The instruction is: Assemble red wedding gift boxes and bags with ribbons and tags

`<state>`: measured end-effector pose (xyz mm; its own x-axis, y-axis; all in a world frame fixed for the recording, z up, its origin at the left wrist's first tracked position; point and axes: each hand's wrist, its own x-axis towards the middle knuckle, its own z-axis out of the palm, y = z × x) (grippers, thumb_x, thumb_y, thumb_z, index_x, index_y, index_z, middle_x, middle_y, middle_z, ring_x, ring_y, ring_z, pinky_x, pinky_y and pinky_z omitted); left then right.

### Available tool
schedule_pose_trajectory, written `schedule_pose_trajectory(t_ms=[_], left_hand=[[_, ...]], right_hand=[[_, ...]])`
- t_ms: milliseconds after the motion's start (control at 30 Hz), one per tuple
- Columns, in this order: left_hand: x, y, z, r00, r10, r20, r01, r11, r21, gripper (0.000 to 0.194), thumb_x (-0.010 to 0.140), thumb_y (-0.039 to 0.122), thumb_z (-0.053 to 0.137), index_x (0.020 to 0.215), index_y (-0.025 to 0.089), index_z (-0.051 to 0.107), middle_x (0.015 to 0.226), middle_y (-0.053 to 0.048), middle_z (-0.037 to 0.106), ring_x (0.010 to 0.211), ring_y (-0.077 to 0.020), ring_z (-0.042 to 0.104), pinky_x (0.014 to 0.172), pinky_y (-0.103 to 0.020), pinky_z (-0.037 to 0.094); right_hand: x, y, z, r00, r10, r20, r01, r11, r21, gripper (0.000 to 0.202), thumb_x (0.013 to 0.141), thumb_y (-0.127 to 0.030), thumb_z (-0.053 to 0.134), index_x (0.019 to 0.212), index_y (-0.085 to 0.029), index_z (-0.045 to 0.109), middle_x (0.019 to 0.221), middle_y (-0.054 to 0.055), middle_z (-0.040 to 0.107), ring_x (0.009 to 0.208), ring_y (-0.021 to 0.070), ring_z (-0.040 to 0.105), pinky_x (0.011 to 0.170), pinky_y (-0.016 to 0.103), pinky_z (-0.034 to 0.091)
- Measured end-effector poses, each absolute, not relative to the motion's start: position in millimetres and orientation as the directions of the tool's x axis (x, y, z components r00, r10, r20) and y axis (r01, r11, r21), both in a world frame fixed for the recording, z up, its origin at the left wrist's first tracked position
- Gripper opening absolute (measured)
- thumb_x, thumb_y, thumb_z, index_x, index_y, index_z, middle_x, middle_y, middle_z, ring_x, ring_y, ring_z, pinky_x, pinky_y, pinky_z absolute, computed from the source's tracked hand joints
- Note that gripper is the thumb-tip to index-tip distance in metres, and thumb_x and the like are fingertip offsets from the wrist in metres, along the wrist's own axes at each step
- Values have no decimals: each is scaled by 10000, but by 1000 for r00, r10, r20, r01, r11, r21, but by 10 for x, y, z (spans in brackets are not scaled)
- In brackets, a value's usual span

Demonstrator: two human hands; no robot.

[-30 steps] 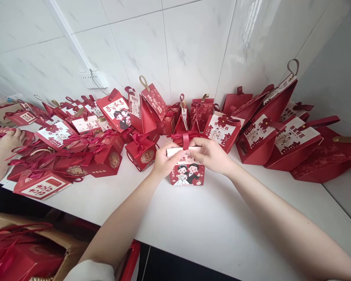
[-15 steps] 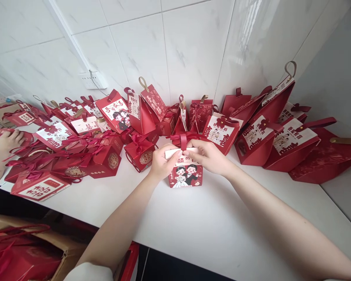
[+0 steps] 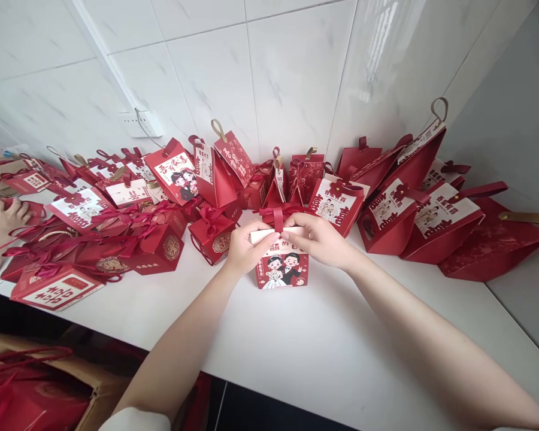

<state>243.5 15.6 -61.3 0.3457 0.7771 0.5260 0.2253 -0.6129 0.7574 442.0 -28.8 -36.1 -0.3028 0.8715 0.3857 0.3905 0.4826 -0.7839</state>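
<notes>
A small red and white gift box [image 3: 282,270] stands upright on the white table, with a cartoon bride and groom on its front. A red ribbon loop [image 3: 278,219] rises from the middle of its white top edge. My left hand [image 3: 248,246] pinches the left part of that top edge, thumb in front. On the right part, my right hand [image 3: 326,240] grips the same edge, its thumb and fingers close to the ribbon. Both thumbs nearly meet below the loop. The fingers behind the edge are partly hidden.
Many red gift boxes line the wall, including a tied box [image 3: 212,234] left of my hands and a tent-shaped box [image 3: 335,206] to the right. Another person's hand [image 3: 2,224] rests on a box at far left. A cardboard carton [image 3: 103,392] sits below the table [image 3: 341,353].
The view has shifted slightly. My hands keep the same hold on the gift box, with only a tiny movement of the fingers.
</notes>
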Motion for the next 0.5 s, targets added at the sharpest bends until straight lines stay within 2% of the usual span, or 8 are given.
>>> schedule_pose_trajectory(t_ms=[100, 367, 500], left_hand=[[2430, 152, -590, 399, 740, 541, 209, -648, 732, 180, 810, 330, 683, 761, 158, 656, 737, -21, 640, 684, -135, 575, 640, -254, 446], [2376, 186, -577, 477, 696, 537, 139, -662, 736, 170, 836, 321, 657, 786, 159, 667, 782, -42, 665, 724, -152, 607, 680, -272, 472], [2431, 193, -660, 389, 747, 539, 148, -628, 764, 193, 815, 345, 686, 781, 156, 678, 777, -35, 678, 717, -147, 617, 665, -260, 477]], right_hand=[[4434, -275, -380, -345, 848, 403, 384, 519, -764, 131, 911, -281, 555, 811, -196, 547, 731, -27, 541, 657, 120, 466, 603, 241, 351], [4494, -251, -415, -414, 815, 405, 304, 543, -783, 165, 947, -326, 510, 860, -198, 568, 741, -24, 522, 645, 118, 451, 584, 242, 360], [4532, -209, -456, -363, 824, 434, 285, 542, -790, 174, 913, -350, 587, 834, -197, 612, 734, -18, 572, 651, 122, 497, 592, 249, 388]])
